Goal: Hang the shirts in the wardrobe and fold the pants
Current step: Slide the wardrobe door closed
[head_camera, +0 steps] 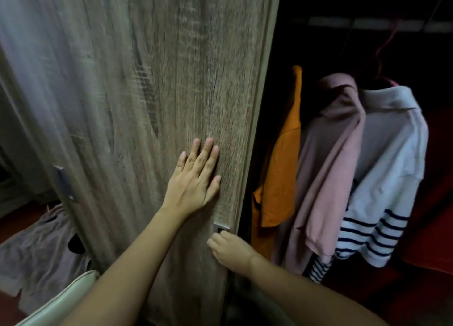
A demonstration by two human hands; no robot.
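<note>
Here the left hand (193,178) lies flat against the wood-grain wardrobe door (137,80), palm on the panel, all its fingers straight and slightly spread, holding nothing. Lower down, at the door's right edge, the right hand (230,249) reaches up to the small metal handle (221,227) set into the panel. Its fingers are curled, with the tips hooked at the handle's dark recess. To the right of that edge the wardrobe interior (318,43) stands open and dark, and three shirts hang there side by side. An orange shirt (282,159) is nearest the door, a pink shirt (328,159) hangs just beside it, and a white shirt with navy stripes (392,166) is farthest right, touching the pink one, its striped sleeve drooping low. A thin pink hanger (389,43) rises from the white shirt's collar towards a pale rail (362,21) across the top, though where hook meets rail is too blurred to make out. Near the door's left side a second handle (63,182) shows, smeared by blur. Below it a greyish crumpled garment (41,249) lies on a dark reddish surface (14,224) — whether it is a pair of pants cannot be told. A cream padded edge (71,294) juts in at the bottom left, just beside the left forearm.
</note>
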